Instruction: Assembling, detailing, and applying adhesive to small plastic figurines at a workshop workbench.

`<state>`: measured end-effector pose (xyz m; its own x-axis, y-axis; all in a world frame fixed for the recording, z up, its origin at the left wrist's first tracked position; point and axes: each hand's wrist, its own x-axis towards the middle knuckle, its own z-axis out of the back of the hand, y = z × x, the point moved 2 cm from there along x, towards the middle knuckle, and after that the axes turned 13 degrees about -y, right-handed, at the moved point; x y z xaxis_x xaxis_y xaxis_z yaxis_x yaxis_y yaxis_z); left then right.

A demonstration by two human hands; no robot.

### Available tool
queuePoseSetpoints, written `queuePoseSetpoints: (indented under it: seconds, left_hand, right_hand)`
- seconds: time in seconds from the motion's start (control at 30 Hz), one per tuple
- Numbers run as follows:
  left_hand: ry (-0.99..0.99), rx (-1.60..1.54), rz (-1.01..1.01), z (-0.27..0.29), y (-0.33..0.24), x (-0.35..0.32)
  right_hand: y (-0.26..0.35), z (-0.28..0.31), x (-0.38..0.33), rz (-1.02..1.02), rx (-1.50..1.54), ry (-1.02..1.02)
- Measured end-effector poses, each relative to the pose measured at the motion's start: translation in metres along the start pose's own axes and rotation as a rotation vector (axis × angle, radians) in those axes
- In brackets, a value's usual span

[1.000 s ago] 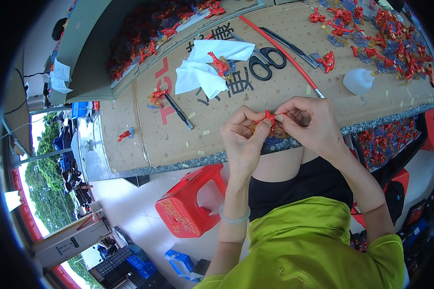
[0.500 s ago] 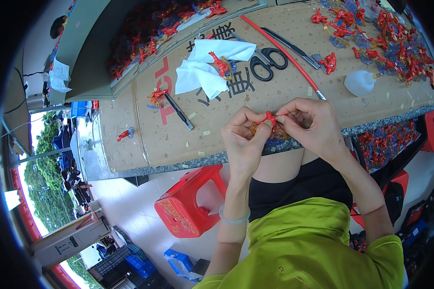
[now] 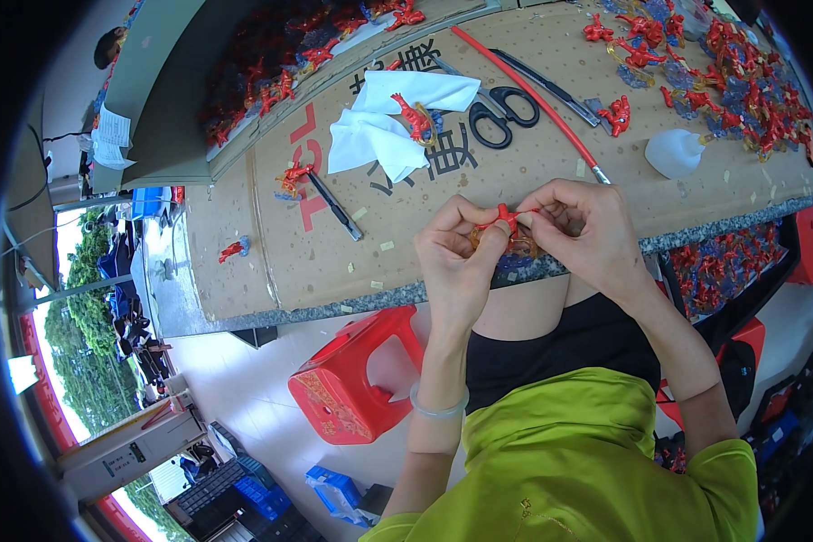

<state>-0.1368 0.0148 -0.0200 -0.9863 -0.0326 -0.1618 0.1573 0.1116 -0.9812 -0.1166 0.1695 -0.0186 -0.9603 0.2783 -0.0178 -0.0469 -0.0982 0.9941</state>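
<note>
At the table's front edge, both my hands meet around a small red toy figurine (image 3: 506, 217) with translucent yellow and blue parts at its base. My left hand (image 3: 458, 251) is closed, thumb and fingers pinching the figurine's body. From the other side, the thumb and fingertips of my right hand (image 3: 589, 237) are pinched on a thin red part at the figurine's side. My fingers cover much of the toy. Farther off, a similar figurine (image 3: 414, 119) lies on a white cloth (image 3: 379, 144) beside black-handled scissors (image 3: 492, 134).
A utility knife (image 3: 336, 210), a red rod with a metal tip (image 3: 537, 104) and a white squeeze bottle (image 3: 674, 155) lie on the cardboard table cover (image 3: 325, 271). Red figurines (image 3: 741, 90) heap at the far right. An open box (image 3: 167, 108) holds more. A red stool (image 3: 348, 379) stands below.
</note>
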Motion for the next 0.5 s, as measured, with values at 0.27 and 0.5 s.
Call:
queuePoseSetpoints:
  seconds: [0.27,0.5]
  left_hand:
    - [0.003,0.025,0.011,0.0006,-0.0002,0.0003]
    - [-0.005,0.011,0.008,-0.0006,-0.0013,0.0001]
  right_hand:
    - [0.0002,0.0004,0.0004,0.006,-0.002,0.002]
    - [0.0000,0.0006,0.0007,0.022,-0.001,0.001]
